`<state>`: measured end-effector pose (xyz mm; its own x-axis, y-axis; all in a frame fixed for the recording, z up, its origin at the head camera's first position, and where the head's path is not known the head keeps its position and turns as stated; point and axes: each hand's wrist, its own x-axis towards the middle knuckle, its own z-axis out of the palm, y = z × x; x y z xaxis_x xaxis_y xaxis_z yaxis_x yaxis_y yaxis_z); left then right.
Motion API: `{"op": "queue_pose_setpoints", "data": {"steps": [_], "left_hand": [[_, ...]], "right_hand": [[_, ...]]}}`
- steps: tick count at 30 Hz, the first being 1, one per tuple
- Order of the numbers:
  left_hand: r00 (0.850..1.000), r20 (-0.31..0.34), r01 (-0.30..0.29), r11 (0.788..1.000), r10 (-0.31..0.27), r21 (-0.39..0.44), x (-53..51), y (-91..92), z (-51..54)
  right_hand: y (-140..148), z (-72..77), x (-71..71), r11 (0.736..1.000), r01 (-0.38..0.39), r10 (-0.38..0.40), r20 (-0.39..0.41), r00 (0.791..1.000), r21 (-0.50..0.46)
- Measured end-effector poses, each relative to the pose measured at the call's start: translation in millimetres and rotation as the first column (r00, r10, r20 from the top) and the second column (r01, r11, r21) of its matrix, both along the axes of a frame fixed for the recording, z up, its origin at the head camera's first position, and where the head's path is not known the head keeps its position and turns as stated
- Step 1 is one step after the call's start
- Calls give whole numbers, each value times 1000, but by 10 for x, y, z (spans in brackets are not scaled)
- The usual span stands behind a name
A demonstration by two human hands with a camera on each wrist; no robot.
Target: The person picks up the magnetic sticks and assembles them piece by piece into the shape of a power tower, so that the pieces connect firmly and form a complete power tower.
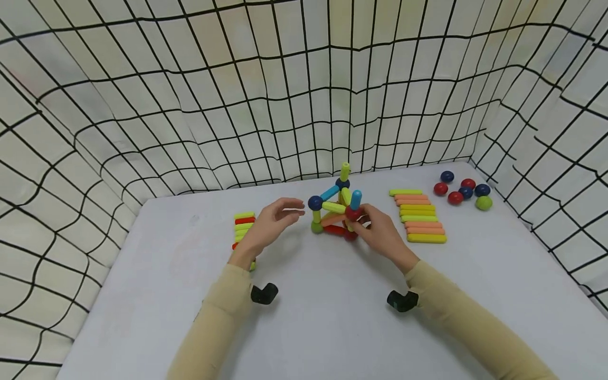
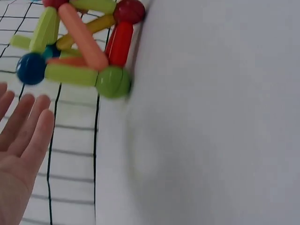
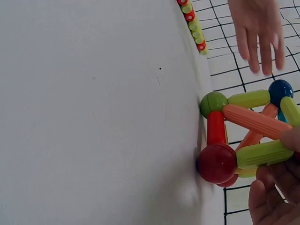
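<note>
A box-like frame of toy building sticks and balls [image 1: 334,207] stands on the table, with red, blue and green balls at its corners. My right hand [image 1: 380,232] pinches it at the upper red ball [image 1: 353,213], from which a blue stick [image 1: 355,199] points up. In the right wrist view the thumb [image 3: 291,138] lies by that corner, above a green stick [image 3: 264,153]. Left of the frame, my left hand [image 1: 275,221] hovers with extended fingers, apart from the nearest blue ball [image 1: 315,203]. The left wrist view shows its fingers [image 2: 35,129] holding nothing.
Loose green, orange and yellow sticks [image 1: 418,215] lie in a row at right. Several red, blue and green balls [image 1: 465,192] sit beyond them. More green and red sticks [image 1: 244,227] lie partly behind the left hand. A black-gridded white wall [image 1: 285,95] encloses the table [image 1: 323,316].
</note>
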<state>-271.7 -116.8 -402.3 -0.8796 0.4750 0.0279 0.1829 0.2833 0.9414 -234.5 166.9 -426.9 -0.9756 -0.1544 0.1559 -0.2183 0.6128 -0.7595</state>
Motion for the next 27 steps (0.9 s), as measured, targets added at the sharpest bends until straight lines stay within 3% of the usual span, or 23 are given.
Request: {"op": "queue_pose_setpoints", "data": {"steps": [5,7,10,14,17,21,27], "left_hand": [[997,33,79,984,-75,-160,257,-579,58],[994,61,100,977,-90,-186,378,-811,58],[994,87,86,971,-68,-221,563,-1104,18],[999,15,53,957,-51,-284,738,-1365,-92],[998,-44,36,949,-52,-314,809,-1458,-175],[998,-66,0,935,-25,-356,832,-1464,-242],[991,-131,-60,865,-7,-498,853,-1327,-232]], "right_hand": [[0,18,-5,1000,-20,20,12,1000,1],[-4,23,-5,1000,-25,25,18,1000,2],[-10,25,-6,999,-32,32,26,999,5],[-8,20,-10,999,-33,33,31,999,5],[1,22,-9,999,-35,34,32,999,10],[17,30,-9,999,-41,41,15,999,13],[24,28,-13,999,-51,51,4,999,11]]}}
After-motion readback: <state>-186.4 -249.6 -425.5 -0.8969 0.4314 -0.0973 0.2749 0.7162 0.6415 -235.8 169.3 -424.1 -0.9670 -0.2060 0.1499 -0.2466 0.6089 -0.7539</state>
